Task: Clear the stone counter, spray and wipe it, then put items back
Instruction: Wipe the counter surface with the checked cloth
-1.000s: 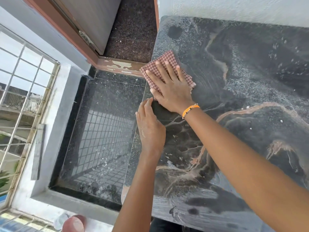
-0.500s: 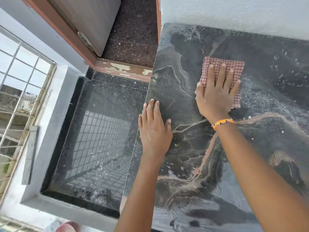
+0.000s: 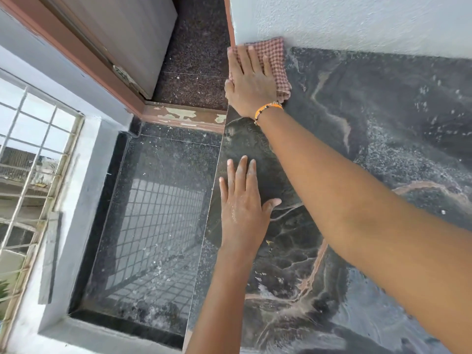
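The right hand (image 3: 251,84) lay flat, fingers straight and spread, pressing a red-and-white checked cloth (image 3: 277,65) onto the far left corner of the dark veined stone desk (image 3: 383,149). The cloth's far edge touched the white textured wall (image 3: 357,21), and its left edge sat at the desk's left border. An orange beaded bracelet (image 3: 268,109) circled the right wrist. The right forearm crossed the desk diagonally from the lower right.

The left hand (image 3: 242,200) rested palm down on the desk near its left edge, fingers straight and together, thumb out to the right, holding nothing. It was nearer the person than the right hand and well apart from the cloth.

Fine white speckles covered the desk surface to the right of the cloth. Left of the desk and lower, a polished black granite floor (image 3: 153,213) reflected a window grille (image 3: 30,162). Beyond it ran a chipped brown door threshold (image 3: 184,116) and a door (image 3: 122,34).
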A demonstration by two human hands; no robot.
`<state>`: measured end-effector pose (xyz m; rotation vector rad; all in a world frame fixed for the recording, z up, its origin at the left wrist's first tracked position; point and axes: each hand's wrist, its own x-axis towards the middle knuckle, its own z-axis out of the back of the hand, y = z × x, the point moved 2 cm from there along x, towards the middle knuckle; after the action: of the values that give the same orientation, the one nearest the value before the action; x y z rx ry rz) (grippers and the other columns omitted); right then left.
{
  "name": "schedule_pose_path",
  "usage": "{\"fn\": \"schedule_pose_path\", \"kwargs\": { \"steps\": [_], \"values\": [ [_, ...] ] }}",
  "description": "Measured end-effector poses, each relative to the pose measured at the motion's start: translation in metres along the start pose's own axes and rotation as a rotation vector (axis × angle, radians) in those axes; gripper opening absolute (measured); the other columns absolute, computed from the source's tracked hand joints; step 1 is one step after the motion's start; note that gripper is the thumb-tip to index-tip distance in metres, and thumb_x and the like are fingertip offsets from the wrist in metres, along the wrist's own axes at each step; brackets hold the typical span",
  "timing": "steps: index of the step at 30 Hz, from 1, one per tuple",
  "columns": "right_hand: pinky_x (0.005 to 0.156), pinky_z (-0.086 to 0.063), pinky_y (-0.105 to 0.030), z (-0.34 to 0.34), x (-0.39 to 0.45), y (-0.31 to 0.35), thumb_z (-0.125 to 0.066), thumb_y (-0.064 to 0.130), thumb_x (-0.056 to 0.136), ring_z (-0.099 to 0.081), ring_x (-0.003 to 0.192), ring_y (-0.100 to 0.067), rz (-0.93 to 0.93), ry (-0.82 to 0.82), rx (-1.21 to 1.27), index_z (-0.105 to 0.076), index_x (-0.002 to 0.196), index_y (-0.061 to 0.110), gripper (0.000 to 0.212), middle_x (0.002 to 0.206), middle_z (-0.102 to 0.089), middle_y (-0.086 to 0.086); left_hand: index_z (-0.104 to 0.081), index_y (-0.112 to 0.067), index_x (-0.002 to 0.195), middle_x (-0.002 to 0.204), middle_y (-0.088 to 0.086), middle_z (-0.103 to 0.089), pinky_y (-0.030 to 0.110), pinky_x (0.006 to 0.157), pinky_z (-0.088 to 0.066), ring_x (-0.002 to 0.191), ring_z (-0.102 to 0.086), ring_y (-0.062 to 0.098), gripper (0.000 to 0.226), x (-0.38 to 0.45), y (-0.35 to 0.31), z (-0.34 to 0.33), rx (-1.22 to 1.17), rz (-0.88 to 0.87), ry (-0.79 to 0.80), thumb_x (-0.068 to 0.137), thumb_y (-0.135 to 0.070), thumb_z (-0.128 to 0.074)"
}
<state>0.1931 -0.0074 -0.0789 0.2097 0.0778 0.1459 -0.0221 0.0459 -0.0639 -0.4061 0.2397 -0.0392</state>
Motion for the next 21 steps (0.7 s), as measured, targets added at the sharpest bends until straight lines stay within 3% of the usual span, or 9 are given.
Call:
{"fn": "schedule_pose_path", "kwargs": {
  "steps": [6,13,21],
  "values": [
    [0.12,-0.011,-0.046,0.004,-0.006,-0.022,-0.031,0.032,0.094,-0.013,0.147,-0.025,-0.149,-0.078,0.046,-0.014,0.15,0.019,0.061,0.16,-0.014,-0.003,-0.007,-0.015,0.149,0.159,-0.002,0.002,0.035,0.114,0.012,0.144,0.017,0.019,0.085,0.004,-0.02,-0.001,-0.028,-0.052,0.028,0.085,-0.04,-0.056],
    [0.118,-0.011,-0.048,0.018,-0.05,-0.132,-0.031,0.029,0.092,-0.016,0.146,-0.027,-0.324,-0.168,0.033,-0.016,0.15,0.017,0.061,0.159,-0.016,-0.003,0.002,-0.017,0.149,0.158,-0.004,0.011,0.039,0.116,0.007,0.144,0.019,0.019,0.099,0.004,-0.049,-0.019,-0.018,-0.077,0.154,0.079,-0.049,-0.061],
    [0.118,-0.01,-0.05,0.036,-0.109,-0.233,-0.033,0.026,0.092,-0.016,0.146,-0.029,-0.53,-0.199,0.016,-0.017,0.15,0.015,0.061,0.159,-0.016,-0.005,0.006,-0.019,0.148,0.158,-0.004,0.013,0.039,0.117,0.005,0.144,0.017,0.018,0.104,0.003,-0.048,-0.025,-0.016,-0.068,0.144,0.076,-0.052,-0.061]
  ]
}}
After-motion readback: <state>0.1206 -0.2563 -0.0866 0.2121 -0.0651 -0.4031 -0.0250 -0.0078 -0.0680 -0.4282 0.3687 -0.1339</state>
